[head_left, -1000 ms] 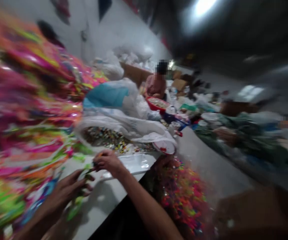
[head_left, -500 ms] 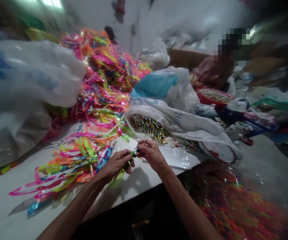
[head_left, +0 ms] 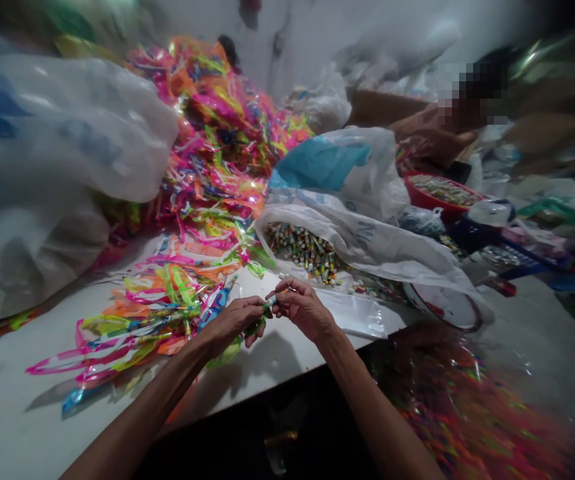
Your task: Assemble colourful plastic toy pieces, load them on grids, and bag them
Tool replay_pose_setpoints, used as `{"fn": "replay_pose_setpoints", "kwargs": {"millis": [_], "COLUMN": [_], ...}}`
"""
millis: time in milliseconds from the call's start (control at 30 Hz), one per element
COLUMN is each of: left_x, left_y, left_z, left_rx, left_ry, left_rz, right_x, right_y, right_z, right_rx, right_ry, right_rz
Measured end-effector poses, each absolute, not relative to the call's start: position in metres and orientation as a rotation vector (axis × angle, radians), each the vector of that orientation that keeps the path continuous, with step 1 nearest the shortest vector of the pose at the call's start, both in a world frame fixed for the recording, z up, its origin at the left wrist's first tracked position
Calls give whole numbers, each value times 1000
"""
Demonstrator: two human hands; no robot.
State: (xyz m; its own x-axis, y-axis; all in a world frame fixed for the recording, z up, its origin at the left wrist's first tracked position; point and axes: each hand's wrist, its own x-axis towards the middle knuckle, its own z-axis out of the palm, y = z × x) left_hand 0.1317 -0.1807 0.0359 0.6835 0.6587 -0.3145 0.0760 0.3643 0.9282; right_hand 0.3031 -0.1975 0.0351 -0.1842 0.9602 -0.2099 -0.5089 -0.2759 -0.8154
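My left hand (head_left: 237, 325) is closed in a pinch on a green plastic strip (head_left: 226, 355), whose loose end hangs below the palm. Thumb and fingers of my right hand (head_left: 303, 311) pinch a small pale cylinder (head_left: 271, 301), right at the left fingertips. Whether cylinder and strip are joined is too small to tell. Beside my left forearm lies a spread of bright plastic strips (head_left: 167, 300), several with small tubes at their ends. Beyond my right hand, a white sack (head_left: 367, 233) lies open with many small printed cylinders (head_left: 312, 253) in its mouth.
A tall heap of neon strips (head_left: 212, 133) rises behind the white table (head_left: 7, 400). At left bulges a large plastic bag (head_left: 92, 127). Clear plastic bags (head_left: 352, 313) lie past my right hand. Another person (head_left: 437, 137) sits by a red basin (head_left: 444, 203).
The view has shifted slightly, so the surroundings sit further right. Both hands stay together at the same spot, with small finger movements. The other person leans differently.
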Motion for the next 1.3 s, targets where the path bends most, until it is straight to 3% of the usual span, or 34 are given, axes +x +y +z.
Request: {"fn": "replay_pose_setpoints", "kwargs": {"millis": [633, 833, 933, 1000, 1167, 1300], "left_x": [122, 69, 44, 44, 90, 112], "left_y": [-174, -139, -108, -86, -41, -33], "left_z": [39, 64, 79, 81, 45, 4], "left_rx": [1368, 2267, 2560, 2559, 2366, 2297], "left_ry": [828, 1294, 1660, 1738, 1612, 1537], "left_rz": [362, 165, -35, 11, 102, 206], "right_x": [285, 292, 322, 342, 368, 368], "right_y": [-205, -193, -170, -147, -89, -71], "right_z": [32, 13, -1, -6, -4, -7], "right_rx": [-1010, -1195, -1432, -1614, -2262, -2447], "right_ry": [-897, -919, -1103, -1289, -1695, -1897], "right_rz": [1518, 1598, 1362, 1109, 175, 69]}}
